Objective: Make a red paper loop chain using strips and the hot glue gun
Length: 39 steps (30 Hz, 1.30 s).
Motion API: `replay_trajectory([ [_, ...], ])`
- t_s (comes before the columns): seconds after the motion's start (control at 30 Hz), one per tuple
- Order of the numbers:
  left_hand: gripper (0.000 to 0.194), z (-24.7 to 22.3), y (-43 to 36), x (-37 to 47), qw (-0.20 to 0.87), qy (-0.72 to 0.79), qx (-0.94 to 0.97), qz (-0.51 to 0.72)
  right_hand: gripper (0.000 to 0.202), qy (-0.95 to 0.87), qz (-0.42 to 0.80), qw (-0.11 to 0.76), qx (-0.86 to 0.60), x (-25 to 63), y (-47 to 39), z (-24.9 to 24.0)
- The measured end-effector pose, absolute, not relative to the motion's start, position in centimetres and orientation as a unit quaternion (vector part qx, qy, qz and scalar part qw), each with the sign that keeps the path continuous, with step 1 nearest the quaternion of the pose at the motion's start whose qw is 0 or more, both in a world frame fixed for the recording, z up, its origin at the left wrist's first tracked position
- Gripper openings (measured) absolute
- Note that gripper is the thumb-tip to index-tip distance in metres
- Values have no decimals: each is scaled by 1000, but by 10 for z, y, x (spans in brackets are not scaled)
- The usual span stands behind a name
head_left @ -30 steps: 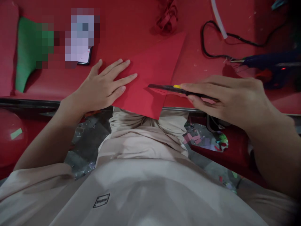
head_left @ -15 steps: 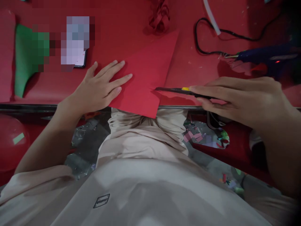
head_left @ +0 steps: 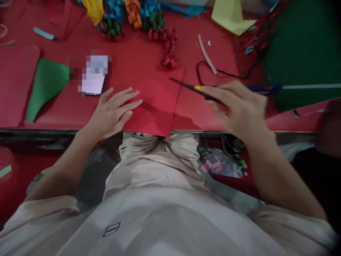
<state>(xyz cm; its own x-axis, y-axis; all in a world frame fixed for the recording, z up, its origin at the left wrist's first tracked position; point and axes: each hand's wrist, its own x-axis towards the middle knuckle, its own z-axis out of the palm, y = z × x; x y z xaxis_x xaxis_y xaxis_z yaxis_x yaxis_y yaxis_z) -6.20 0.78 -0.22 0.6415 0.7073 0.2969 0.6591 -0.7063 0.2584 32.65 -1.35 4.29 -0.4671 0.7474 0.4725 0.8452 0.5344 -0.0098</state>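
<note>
A sheet of red paper (head_left: 162, 103) lies on the red table, one corner jutting past the front edge. My left hand (head_left: 115, 112) rests on the sheet's left part, fingers spread. In my right hand (head_left: 237, 110) is a utility knife (head_left: 198, 89) with a yellow slider, its dark blade pointing left. The blade hovers over the upper right of the sheet and casts a shadow on it; whether the tip touches the paper I cannot tell. My right fingers are wrapped round the handle and slightly blurred.
A phone (head_left: 94, 80) and green paper (head_left: 46, 85) lie left. Curled paper chains (head_left: 169, 58) are at the back. A white glue stick (head_left: 206, 53), a black cord (head_left: 198, 73) and a large dark green sheet (head_left: 303, 57) lie right, beside yellow paper (head_left: 231, 17).
My right hand has moved left and away from me with the knife, the blade now higher over the sheet. My left hand stays on the paper. The view has tilted up, showing more table.
</note>
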Motion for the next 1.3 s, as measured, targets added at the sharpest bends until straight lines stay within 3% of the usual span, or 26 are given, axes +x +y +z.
replay_trajectory([
  [0.13,54,-6,-22,-55,-2,320,926,201,48,-876,-113,153,-444,272,27,22],
  [0.23,47,-14,-44,-52,-55,291,937,185,52,-890,-95,115,-430,249,46,8],
  [0.37,48,-12,-69,-52,-47,291,918,263,48,-901,-45,99,-421,249,49,0],
  [0.47,39,2,-86,-43,35,411,821,395,45,-874,-3,206,-441,252,34,4],
  [0.57,17,13,-94,-22,185,572,641,479,60,-802,155,383,-431,240,0,9],
  [0.63,21,15,-91,-6,283,589,571,497,69,-765,325,417,-367,225,-26,7],
  [0.7,28,15,-86,7,353,569,549,500,53,-703,410,425,-396,210,-48,1],
  [0.83,49,9,-81,12,465,528,529,474,32,-600,343,539,-481,198,-65,-13],
  [0.97,60,-4,-86,9,576,468,460,488,44,-663,151,574,-456,205,-68,-20],
  [1.07,65,-6,-92,14,584,463,434,506,58,-721,73,543,-425,206,-74,-25],
  [1.17,56,4,-92,18,509,539,463,487,58,-746,109,515,-409,207,-81,-26],
  [1.3,43,18,-87,15,417,579,537,451,51,-682,263,554,-399,213,-87,-17],
])
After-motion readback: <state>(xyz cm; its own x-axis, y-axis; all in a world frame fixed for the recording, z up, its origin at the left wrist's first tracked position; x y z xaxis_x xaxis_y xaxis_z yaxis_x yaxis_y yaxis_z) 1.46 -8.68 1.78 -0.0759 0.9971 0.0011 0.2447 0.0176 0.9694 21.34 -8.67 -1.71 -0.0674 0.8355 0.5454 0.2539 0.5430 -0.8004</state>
